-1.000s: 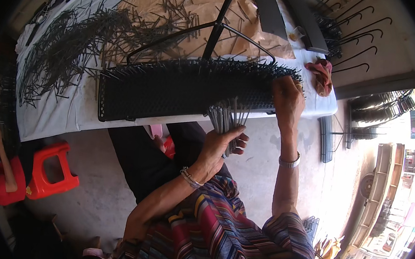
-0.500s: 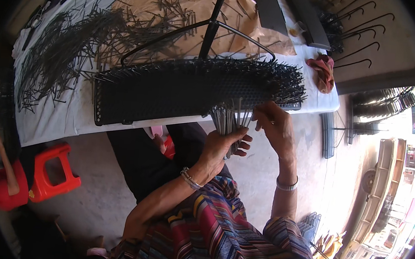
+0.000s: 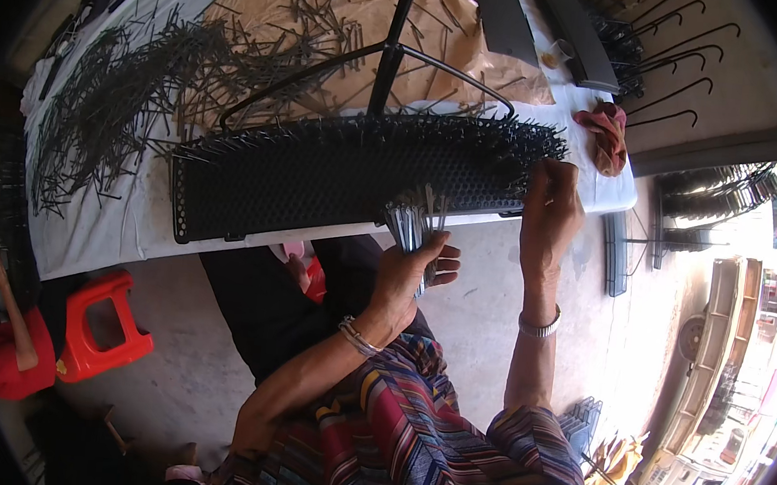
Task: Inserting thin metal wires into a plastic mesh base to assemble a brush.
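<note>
A long black perforated panel (image 3: 319,195) leans along the table's near edge, its holes showing across the front. Thin dark rods (image 3: 526,146) stick out in rows along its upper part, densest at the right end. My left hand (image 3: 399,276) is closed around a bundle of thin metal rods (image 3: 411,224), held upright just in front of the panel. At the panel's right end, my right hand (image 3: 553,215) is raised with its fingers pinched together near the rods. Whatever is between those fingertips is hidden.
Loose dark rods (image 3: 95,115) lie heaped on the white table cloth (image 3: 111,241) and brown paper (image 3: 436,20). A black metal frame (image 3: 391,58) rises behind the panel. A crumpled reddish cloth (image 3: 606,137) lies right. A red stool (image 3: 109,324) and another person's arm (image 3: 17,321) are left.
My right hand has moved up and right, from beside the bundle to the panel's right end. My left hand still holds the bundle, slightly lower and to the left. The panel has shifted slightly.
</note>
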Tool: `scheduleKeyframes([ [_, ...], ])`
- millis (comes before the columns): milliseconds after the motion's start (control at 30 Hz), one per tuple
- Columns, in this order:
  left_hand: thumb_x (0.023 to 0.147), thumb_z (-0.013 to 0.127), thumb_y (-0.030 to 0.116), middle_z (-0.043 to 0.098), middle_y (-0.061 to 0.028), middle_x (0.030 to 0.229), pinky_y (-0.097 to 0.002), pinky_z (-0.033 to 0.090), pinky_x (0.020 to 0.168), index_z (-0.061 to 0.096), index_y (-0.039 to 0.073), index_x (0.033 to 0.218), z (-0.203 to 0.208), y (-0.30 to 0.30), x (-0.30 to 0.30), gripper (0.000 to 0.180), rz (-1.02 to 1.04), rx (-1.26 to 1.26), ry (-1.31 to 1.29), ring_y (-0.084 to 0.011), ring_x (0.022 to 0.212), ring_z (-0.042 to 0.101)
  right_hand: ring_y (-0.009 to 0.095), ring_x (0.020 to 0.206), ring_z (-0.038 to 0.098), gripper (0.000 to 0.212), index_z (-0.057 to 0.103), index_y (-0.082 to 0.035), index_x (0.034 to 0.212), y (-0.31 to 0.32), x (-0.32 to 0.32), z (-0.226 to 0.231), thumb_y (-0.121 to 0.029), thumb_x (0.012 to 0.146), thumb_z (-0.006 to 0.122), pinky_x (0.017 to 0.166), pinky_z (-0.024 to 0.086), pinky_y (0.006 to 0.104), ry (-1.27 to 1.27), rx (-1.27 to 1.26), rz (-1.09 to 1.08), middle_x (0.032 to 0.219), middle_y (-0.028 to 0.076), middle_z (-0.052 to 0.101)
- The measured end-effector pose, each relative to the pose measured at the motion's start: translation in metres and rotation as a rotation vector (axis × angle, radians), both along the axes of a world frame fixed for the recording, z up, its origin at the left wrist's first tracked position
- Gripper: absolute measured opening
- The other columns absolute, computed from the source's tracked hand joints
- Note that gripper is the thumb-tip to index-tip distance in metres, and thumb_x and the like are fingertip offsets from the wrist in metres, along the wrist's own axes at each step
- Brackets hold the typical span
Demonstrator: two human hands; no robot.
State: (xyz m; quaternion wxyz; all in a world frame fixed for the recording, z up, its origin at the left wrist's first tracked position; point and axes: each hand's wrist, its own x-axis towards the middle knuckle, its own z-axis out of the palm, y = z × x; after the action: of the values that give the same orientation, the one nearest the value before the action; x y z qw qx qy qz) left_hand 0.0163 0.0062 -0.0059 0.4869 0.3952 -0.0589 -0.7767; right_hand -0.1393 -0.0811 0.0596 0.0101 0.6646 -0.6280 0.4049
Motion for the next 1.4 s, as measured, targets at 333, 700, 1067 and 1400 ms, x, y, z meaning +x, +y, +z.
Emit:
scheduleKeyframes([
  [333, 0.085, 0.070, 0.024, 0.069, -0.0079, 0.077, -0.0215, 0.043, 0.050, 0.065, 0.004, 0.093, -0.005, 0.003, 0.007, 0.022, 0.002, 0.006, -0.061, -0.0098, 0.059, 0.058, 0.020, 0.058, 0.056, 0.005, 0.059, -0.004, 0.092, -0.007, 0.003, 0.004, -0.003, 0.088, 0.060, 0.056, 0.045, 0.0325, -0.096, 0.052, 0.105, 0.072, 0.014, 0.059],
  [700, 0.084, 0.070, 0.022, 0.069, -0.0084, 0.078, -0.0225, 0.044, 0.051, 0.066, 0.003, 0.092, -0.001, 0.010, 0.006, 0.020, -0.044, -0.024, -0.024, -0.0104, 0.060, 0.059, 0.026, 0.062, 0.056, 0.004, 0.058, -0.004, 0.090, -0.001, -0.002, 0.005, -0.004, 0.086, 0.059, 0.057, 0.044, 0.0351, -0.032, 0.126, 0.188, 0.073, 0.013, 0.057],
  [1067, 0.086, 0.068, 0.020, 0.067, -0.0083, 0.076, -0.0228, 0.042, 0.049, 0.068, 0.001, 0.093, 0.005, 0.011, 0.006, 0.019, -0.048, -0.046, -0.004, -0.0118, 0.059, 0.059, 0.034, 0.079, 0.057, 0.010, 0.062, -0.011, 0.093, -0.004, 0.001, -0.007, -0.017, 0.085, 0.063, 0.067, 0.045, 0.0436, 0.355, 0.245, 0.035, 0.089, 0.016, 0.053],
  [1400, 0.083, 0.072, 0.026, 0.070, -0.0118, 0.083, -0.0288, 0.056, 0.061, 0.065, 0.000, 0.097, 0.013, 0.013, -0.001, 0.030, -0.131, -0.040, -0.082, -0.0200, 0.073, 0.069, 0.012, 0.059, 0.060, 0.010, 0.059, 0.005, 0.095, 0.054, 0.004, 0.007, -0.002, 0.088, 0.055, 0.055, 0.047, 0.0245, -0.574, 0.721, 0.299, 0.076, 0.010, 0.066],
])
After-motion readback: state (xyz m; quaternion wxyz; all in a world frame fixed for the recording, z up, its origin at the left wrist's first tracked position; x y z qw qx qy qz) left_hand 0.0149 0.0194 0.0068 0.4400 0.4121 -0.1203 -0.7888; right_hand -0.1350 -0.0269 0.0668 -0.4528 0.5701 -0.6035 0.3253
